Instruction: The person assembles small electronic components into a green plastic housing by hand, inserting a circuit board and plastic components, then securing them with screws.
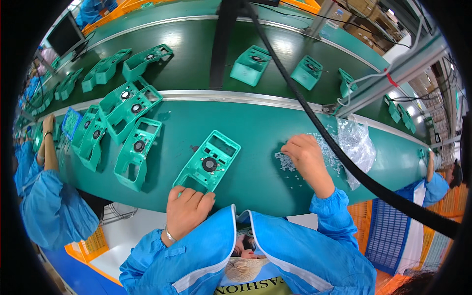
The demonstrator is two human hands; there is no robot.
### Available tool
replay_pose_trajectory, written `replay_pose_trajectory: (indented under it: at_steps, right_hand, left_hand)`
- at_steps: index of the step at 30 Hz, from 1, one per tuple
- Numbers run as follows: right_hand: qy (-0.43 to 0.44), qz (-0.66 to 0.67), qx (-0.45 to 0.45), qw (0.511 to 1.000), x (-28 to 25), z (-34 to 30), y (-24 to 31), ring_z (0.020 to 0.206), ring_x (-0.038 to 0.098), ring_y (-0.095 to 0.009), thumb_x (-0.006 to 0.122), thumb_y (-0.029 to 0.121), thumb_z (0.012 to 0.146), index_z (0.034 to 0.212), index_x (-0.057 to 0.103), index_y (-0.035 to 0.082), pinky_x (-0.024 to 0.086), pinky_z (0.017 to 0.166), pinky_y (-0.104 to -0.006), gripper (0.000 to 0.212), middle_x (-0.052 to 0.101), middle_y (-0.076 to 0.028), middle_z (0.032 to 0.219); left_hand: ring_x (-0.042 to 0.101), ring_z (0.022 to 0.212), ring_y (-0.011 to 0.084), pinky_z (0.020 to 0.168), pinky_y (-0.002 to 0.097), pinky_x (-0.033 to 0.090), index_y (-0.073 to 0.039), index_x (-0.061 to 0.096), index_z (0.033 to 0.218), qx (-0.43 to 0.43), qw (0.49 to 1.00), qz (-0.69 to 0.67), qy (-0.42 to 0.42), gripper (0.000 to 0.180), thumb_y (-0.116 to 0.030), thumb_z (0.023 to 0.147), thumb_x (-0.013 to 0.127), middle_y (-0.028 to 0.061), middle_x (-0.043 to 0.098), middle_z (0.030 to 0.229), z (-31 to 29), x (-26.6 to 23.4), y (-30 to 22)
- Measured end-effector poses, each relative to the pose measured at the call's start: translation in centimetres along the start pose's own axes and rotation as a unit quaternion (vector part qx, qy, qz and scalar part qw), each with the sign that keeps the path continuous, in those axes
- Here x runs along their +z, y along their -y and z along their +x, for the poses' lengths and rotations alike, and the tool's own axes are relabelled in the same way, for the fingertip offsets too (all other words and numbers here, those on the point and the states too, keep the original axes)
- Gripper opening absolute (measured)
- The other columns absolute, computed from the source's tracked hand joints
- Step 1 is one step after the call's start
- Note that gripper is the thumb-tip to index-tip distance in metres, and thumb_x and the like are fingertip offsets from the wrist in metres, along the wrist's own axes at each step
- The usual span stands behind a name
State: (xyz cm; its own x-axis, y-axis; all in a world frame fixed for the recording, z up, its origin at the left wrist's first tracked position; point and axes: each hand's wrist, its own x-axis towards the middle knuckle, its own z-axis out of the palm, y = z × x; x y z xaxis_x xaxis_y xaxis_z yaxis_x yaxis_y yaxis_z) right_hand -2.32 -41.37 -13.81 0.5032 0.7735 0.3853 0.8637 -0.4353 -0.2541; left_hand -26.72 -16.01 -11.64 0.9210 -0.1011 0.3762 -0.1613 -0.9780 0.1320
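My left hand [189,209] grips the near edge of a green plastic housing [199,172], its fingers curled over the rim. The housing lies tilted on the green bench, with a round black speaker-like part [210,164] set in it and a rectangular opening at its far end. To the right, my right hand [306,155] is at a scattered pile of small whitish pieces [330,158]. Its fingers are pinched together, and whatever is between them is too small to make out. A clear plastic bag [355,147] lies just right of the pile.
Several similar housings [137,152] stand on the bench to the left; more [250,65] sit on the dark conveyor [191,49] beyond a metal rail. A black cable [314,105] crosses the view above the right side. Co-workers' arms [46,147] show at both sides.
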Motion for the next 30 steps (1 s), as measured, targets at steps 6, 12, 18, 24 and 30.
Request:
replay_pose_trajectory:
  at_steps: [6,12,18,24,30]
  right_hand:
    - [0.01,-0.099,-0.064,0.993,-0.6,0.6,0.9,0.087,0.059,-0.026,0.063,0.007,0.076,0.083,0.067,0.008,0.046,0.086,-0.0398,0.008,0.059,-0.004,0.082]
    - [0.007,-0.071,-0.027,0.997,0.0,0.7,0.5,0.089,0.06,-0.027,0.068,0.007,0.075,0.081,0.067,0.009,0.045,0.089,-0.0419,0.007,0.061,-0.004,0.083]
    - [-0.043,-0.007,-0.003,0.999,0.5,3.6,4.4,0.094,0.061,-0.026,0.076,0.008,0.075,0.081,0.068,0.01,0.043,0.091,-0.0428,0.01,0.066,-0.002,0.085]
    - [-0.036,0.089,-0.037,0.995,4.7,8.4,10.6,0.103,0.058,-0.028,0.078,0.01,0.076,0.084,0.072,0.012,0.037,0.101,-0.0465,0.01,0.068,0.0,0.088]
    - [-0.05,0.056,-0.024,0.997,6.3,8.7,11.8,0.102,0.057,-0.027,0.079,0.009,0.075,0.082,0.073,0.012,0.035,0.102,-0.0479,0.01,0.067,-0.001,0.086]
  left_hand:
    - [0.06,0.076,0.018,0.089,0.0432,0.044,-0.012,0.068,0.097,-0.041,0.999,-0.015,-0.022,0.025,-0.028,0.081,0.078,-0.0011,0.062,0.075,-0.3,0.2,-0.1]
    - [0.059,0.076,0.0168,0.093,0.0465,0.045,-0.015,0.067,0.09,-0.018,0.999,-0.011,-0.031,0.023,-0.03,0.08,0.081,-0.0028,0.061,0.074,-1.6,1.6,0.8]
    - [0.057,0.071,0.0156,0.088,0.0424,0.047,-0.015,0.065,0.089,0.009,0.998,-0.025,-0.06,0.022,-0.029,0.08,0.079,-0.0035,0.057,0.07,-1.6,2.5,1.2]
    - [0.053,0.067,0.0161,0.079,0.0372,0.046,-0.015,0.065,0.088,0.03,0.995,-0.053,-0.076,0.021,-0.029,0.081,0.078,-0.003,0.053,0.067,-1.1,3.1,0.8]
    - [0.053,0.067,0.0162,0.075,0.0358,0.045,-0.014,0.066,0.088,0.028,0.993,-0.077,-0.085,0.02,-0.028,0.08,0.078,-0.0023,0.053,0.067,-1.0,3.3,0.9]
